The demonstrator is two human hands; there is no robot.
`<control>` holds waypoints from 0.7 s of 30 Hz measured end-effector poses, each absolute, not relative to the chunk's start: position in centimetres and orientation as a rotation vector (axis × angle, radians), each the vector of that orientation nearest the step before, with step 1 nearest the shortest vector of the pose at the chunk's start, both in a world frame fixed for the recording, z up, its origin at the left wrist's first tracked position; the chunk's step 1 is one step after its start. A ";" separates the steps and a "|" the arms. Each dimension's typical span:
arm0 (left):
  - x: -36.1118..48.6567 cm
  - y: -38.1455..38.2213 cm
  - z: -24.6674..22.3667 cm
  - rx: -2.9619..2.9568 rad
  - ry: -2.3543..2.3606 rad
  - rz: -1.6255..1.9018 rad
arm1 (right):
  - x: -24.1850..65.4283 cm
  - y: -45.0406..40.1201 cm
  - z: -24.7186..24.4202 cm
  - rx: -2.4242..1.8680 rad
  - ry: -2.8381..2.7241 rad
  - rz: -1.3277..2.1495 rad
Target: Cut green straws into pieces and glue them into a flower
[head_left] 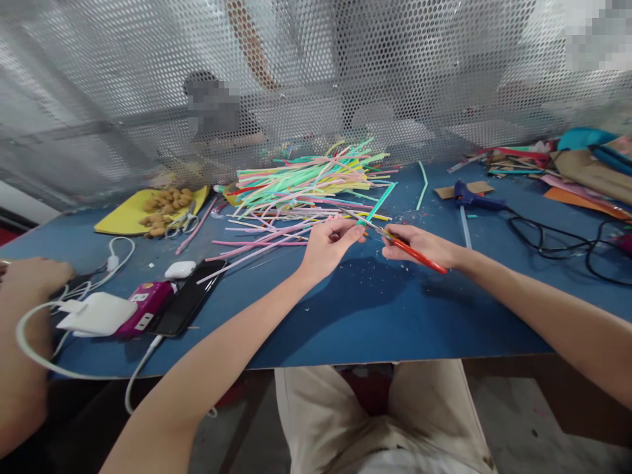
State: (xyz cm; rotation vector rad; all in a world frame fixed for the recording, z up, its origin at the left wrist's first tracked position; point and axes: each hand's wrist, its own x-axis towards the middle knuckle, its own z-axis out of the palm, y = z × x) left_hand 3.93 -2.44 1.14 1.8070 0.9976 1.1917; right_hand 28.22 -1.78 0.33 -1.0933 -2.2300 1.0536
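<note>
Head view: left hand [328, 249] pinches a thin turquoise strip [381, 201]; right hand [419, 242] grips a red-handled metal tool [419, 257] near the strip's lower end. Beyond the left hand lies a heap of slim pastel sticks [306, 181]; to that hand's left, a rectangular purple box [154, 306] bears markings too small to read.

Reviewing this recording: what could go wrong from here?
The red-handled metal tool in the right hand points toward the left hand, which grips a teal strip; a slip might nick the fingers. A white cable by the black phone hangs over the table edge near the left forearm, so it could snag. If hot, the glue gun might burn a straying hand.
</note>
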 end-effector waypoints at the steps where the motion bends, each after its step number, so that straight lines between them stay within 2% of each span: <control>1: 3.9 -2.5 1.1 1.810 0.998 1.196 | 28.3 -1.7 0.3 -1.085 -2.239 1.050; 21: 3.8 -2.5 0.8 1.821 0.948 1.246 | 27.4 -2.8 0.1 -1.115 -2.172 1.115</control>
